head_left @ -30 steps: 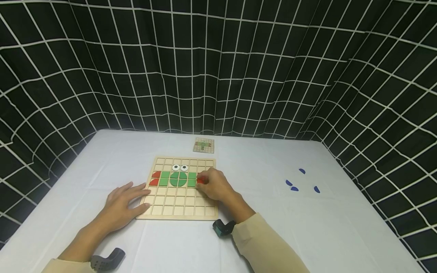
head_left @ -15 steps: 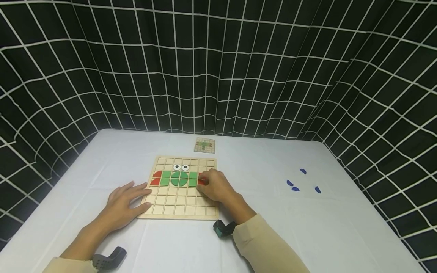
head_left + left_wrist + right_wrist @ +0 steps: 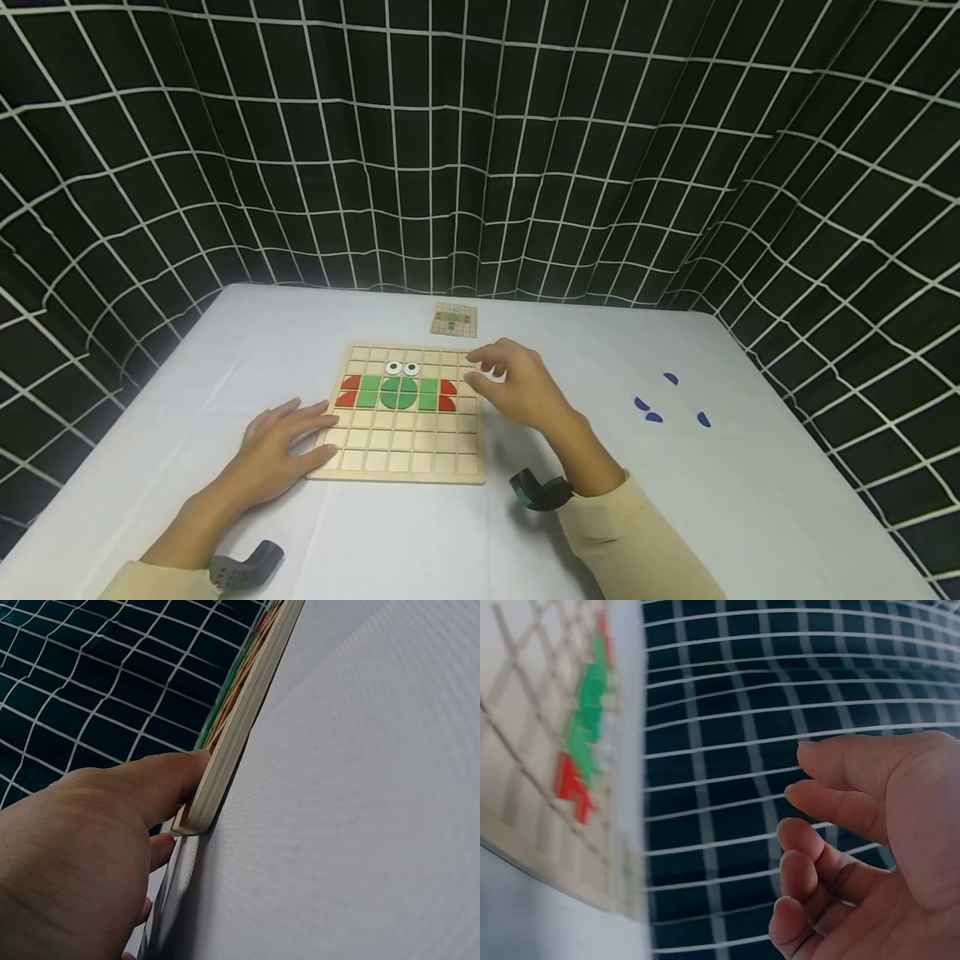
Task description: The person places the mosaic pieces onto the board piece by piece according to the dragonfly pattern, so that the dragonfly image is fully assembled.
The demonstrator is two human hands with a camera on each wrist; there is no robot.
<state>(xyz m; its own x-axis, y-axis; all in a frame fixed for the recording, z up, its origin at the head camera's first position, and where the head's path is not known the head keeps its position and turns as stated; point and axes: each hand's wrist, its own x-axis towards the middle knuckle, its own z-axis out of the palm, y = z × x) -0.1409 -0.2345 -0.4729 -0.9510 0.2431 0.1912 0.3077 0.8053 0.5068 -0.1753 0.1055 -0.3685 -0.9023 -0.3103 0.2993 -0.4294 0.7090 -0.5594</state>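
A square wooden grid board lies on the white table. Its upper part carries two round eye pieces, a green circle made of quarter pieces, green squares on either side, and red quarter-round pieces at both ends. My left hand rests at the board's left edge, fingers spread; in the left wrist view its thumb touches the rim. Raised at the board's right edge, my right hand has thumb and fingertips apart, with nothing between them, as the right wrist view also shows.
Several blue half-round pieces lie on the table to the right. Behind the board sits a small picture card with a similar pattern. A black curtain with white grid lines stands around the table's back and sides.
My right hand has let go of the red piece at the board's right end and moved up and to the right. The red pieces there now show fully. My left hand stays put.
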